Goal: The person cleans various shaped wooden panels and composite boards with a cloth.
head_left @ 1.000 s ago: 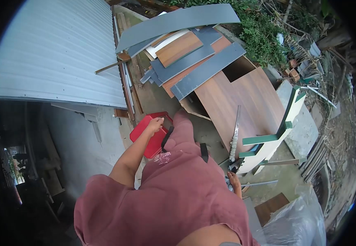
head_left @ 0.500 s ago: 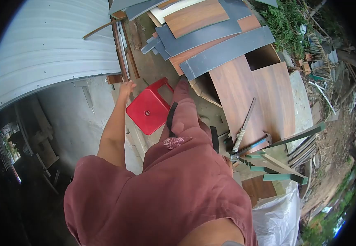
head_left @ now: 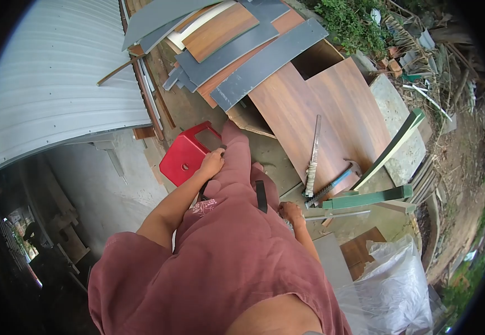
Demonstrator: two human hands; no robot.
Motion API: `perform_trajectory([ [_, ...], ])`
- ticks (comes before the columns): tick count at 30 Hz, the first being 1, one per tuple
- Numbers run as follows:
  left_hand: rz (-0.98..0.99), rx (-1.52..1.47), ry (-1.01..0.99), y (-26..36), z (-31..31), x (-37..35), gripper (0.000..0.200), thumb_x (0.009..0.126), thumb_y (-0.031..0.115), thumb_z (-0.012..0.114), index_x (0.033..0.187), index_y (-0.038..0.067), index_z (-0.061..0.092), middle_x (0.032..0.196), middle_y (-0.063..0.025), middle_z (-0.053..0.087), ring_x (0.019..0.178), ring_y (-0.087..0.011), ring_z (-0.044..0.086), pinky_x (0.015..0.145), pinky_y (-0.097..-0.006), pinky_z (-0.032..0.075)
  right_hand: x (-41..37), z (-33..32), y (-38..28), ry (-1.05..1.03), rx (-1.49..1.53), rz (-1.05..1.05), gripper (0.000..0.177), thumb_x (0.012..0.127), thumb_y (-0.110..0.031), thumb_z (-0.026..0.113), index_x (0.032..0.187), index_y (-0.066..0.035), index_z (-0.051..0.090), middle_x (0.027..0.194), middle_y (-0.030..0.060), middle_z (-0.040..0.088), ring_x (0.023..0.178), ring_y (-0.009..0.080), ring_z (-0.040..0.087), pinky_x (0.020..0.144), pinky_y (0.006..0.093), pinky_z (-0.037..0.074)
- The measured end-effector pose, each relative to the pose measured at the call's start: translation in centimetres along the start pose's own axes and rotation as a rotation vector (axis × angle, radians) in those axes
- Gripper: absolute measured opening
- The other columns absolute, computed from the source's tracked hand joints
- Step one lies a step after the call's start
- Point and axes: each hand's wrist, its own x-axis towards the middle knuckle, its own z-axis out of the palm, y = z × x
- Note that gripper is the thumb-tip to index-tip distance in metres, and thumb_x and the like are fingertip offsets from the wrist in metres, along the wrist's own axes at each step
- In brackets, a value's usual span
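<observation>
My left hand [head_left: 213,162] has curled fingers at my left knee, over a black strap [head_left: 223,147] on the trouser leg; the hand covers most of the strap. Just beyond is a red plastic stool [head_left: 180,156] with a hole in its seat. Beside my right thigh, my right hand [head_left: 293,213] is closed. A thin pale bar [head_left: 340,215] stretches rightward from beside it; whether the fingers grip it is hidden. Green-painted wooden pieces [head_left: 371,197] lie near this hand. A claw hammer [head_left: 343,177] and a long tool with a wrapped handle [head_left: 311,167] rest on a brown board.
Dark and brown boards [head_left: 270,61] are stacked ahead, partly over an open cardboard box [head_left: 251,120]. Clear plastic sheeting [head_left: 393,285] lies at lower right. Corrugated metal [head_left: 64,72] runs along the left. Plants and debris [head_left: 438,72] border the right.
My left hand has come down from beyond the stool to my knee. My right hand, mostly hidden before, now shows. The view has shifted and turned, and the green pieces appear at a different angle.
</observation>
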Motion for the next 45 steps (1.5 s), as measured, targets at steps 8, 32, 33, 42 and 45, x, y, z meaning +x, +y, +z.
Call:
perform_trajectory([
  [8,-0.011,-0.045,-0.301,5.4,-8.7,-1.5,0.041,0.078,0.01,0.05,0.119,0.004,0.05,0.081,-0.017,0.063,0.079,-0.0314,0.062,0.073,-0.0399,0.046,-4.5,2.6,4.3,-0.031,0.672,-0.233,0.026,0.079,-0.022,0.06,0.099,-0.007,0.065,0.093,0.0132,0.066,0.086,0.0273,0.062,0.08,0.0341,0.046],
  [32,0.704,0.244,-0.638,1.6,4.5,18.0,0.053,0.084,0.049,0.054,0.114,0.006,0.058,0.089,-0.0113,0.066,0.083,-0.0318,0.064,0.074,-0.0405,0.05,17.9,10.6,-5.3,-0.399,0.833,-0.501,0.052,0.093,-0.045,0.044,0.12,-0.003,0.056,0.115,0.0113,0.062,0.103,0.02,0.055,0.094,0.0296,0.039],
  [33,0.74,0.244,-0.651,1.8,4.4,18.1,0.052,0.084,0.049,0.055,0.112,0.006,0.059,0.087,-0.0115,0.066,0.081,-0.0316,0.064,0.072,-0.0401,0.05,18.7,11.1,-5.9,-0.397,0.822,-0.525,0.053,0.093,-0.046,0.044,0.121,-0.003,0.056,0.115,0.0119,0.061,0.103,0.0205,0.055,0.094,0.0296,0.039],
  [42,1.027,0.117,-0.502,-2.7,7.4,19.1,0.04,0.084,0.043,0.058,0.101,0.008,0.061,0.082,-0.0129,0.066,0.078,-0.0316,0.063,0.069,-0.0403,0.05,19.0,8.9,-13.7,-0.195,0.954,-0.286,0.053,0.089,-0.052,0.048,0.084,-0.005,0.071,0.082,0.0069,0.069,0.076,0.0183,0.061,0.077,0.0309,0.046],
  [45,1.12,0.237,-0.541,-3.8,5.9,17.6,0.038,0.084,0.043,0.057,0.098,0.008,0.061,0.087,-0.0115,0.065,0.079,-0.0336,0.062,0.068,-0.0428,0.049,16.7,9.1,-17.7,0.007,0.944,-0.02,0.05,0.087,-0.05,0.054,0.075,-0.004,0.071,0.066,0.0048,0.065,0.062,0.0143,0.058,0.064,0.03,0.047],
])
